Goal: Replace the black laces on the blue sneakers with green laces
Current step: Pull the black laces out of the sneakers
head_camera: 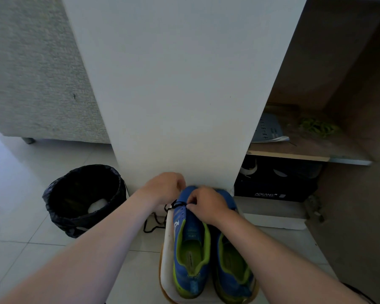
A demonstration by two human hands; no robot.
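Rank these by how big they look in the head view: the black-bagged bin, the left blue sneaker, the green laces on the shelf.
1. bin
2. left blue sneaker, narrower, though nearer the camera
3. green laces, clearly smallest, and farthest away

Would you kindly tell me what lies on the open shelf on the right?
On the shelf lie a tangle of green laces and a grey booklet; the white panel hides its left part.

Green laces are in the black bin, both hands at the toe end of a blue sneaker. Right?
No. Head view: the green laces lie on the cabinet shelf at right, not in the black bin. The left hand and right hand are at the blue sneaker's toe end.
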